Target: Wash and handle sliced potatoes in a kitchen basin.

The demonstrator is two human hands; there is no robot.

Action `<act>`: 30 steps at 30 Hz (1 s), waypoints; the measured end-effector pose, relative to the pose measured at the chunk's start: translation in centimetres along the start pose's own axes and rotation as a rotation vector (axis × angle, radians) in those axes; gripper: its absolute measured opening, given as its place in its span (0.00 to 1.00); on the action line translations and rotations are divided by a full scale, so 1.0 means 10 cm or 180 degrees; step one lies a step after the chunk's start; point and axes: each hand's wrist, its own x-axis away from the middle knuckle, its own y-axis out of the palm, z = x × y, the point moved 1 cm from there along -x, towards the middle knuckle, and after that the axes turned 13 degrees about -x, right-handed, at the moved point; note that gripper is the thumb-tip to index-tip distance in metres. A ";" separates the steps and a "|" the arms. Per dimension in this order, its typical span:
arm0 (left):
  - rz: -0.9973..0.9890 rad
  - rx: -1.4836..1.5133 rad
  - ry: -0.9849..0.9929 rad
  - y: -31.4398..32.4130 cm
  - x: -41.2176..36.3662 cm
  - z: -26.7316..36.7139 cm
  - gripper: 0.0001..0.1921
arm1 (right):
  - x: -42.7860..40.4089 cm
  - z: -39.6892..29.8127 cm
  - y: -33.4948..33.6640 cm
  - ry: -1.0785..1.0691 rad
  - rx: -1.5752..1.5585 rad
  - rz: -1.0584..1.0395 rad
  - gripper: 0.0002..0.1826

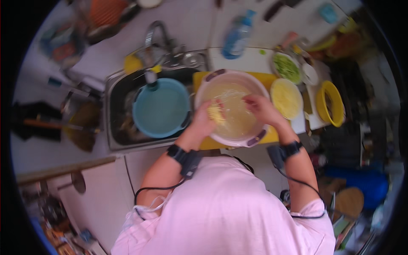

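Observation:
A pink plastic basin (237, 73) of cloudy water (234, 119) stands on a yellow cutting board (206, 144) in front of me. Inside its left side, my left hand (203, 118) holds a clump of pale yellow shreds (217, 114), possibly potato. My right hand (262, 110) reaches over the right rim with its fingers curled above the water. Whether those fingers hold anything is blurred and cannot be made out. Just right of the basin sits a round bowl heaped with similar yellow shreds (286, 98).
At left, a blue basin of water (162, 108) stands in the steel sink (110, 127) under a faucet (156, 28). Behind are a blue pump bottle (235, 41) and a plate of green shreds (287, 67). A yellow plastic basket (339, 106) stands far right.

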 end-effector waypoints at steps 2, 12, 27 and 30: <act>-0.0094 -0.0155 0.0063 -0.04 -0.04 -0.04 0.14 | 0.12 -0.03 0.04 0.0072 -0.0891 0.0483 0.15; -0.0173 -0.0219 0.0335 -0.06 -0.04 -0.11 0.14 | 0.49 -0.12 0.21 -0.0125 0.0089 0.0955 0.10; -0.0268 -0.1264 0.0525 1.31 -0.36 0.14 0.12 | 0.74 0.10 0.48 -0.1098 0.0546 0.1232 0.11; -0.0478 -0.1691 0.0637 1.86 -0.63 -0.06 0.12 | 0.85 0.16 0.44 -0.1165 0.0432 0.1388 0.13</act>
